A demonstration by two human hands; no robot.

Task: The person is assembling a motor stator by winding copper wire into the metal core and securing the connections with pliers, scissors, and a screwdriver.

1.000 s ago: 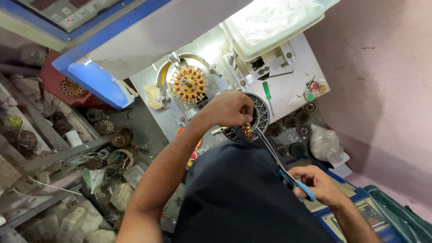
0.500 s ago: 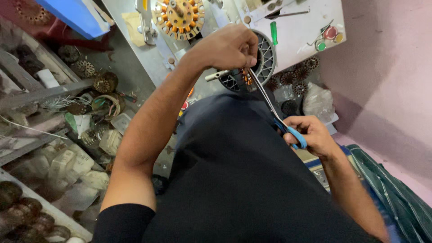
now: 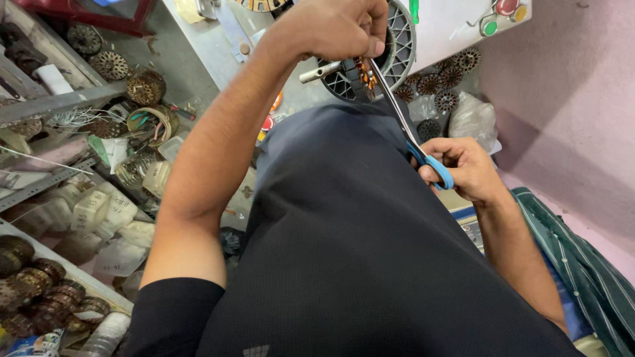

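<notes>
Scissors with blue handles sit in the right hand, fingers curled through and around the handle loops, grip closed on them; the long metal blades run up and left from the hand to the copper-wound stator coil. Blade tips meet the coil just under the left hand — whether the blades are apart or closed at the tip cannot be told, too small. Left hand is clenched shut over the top of the coil, thumb and fingers pinching it, knuckles toward the camera. Coil sits against a grey ribbed round motor housing with a short metal shaft sticking out to the left; the housing rests at the edge of the white workbench. Red and green push buttons are on the bench top at upper right. Below the bench edge, near the pink wall, a cluster of small dark stator cores and a clear plastic bag. Person's dark shirt fills the centre of the view. To the left — metal shelves crowded with wound coils, loose wire and pale plastic parts; rusty brown rotors stacked at lower left. Green striped cloth at lower right.
</notes>
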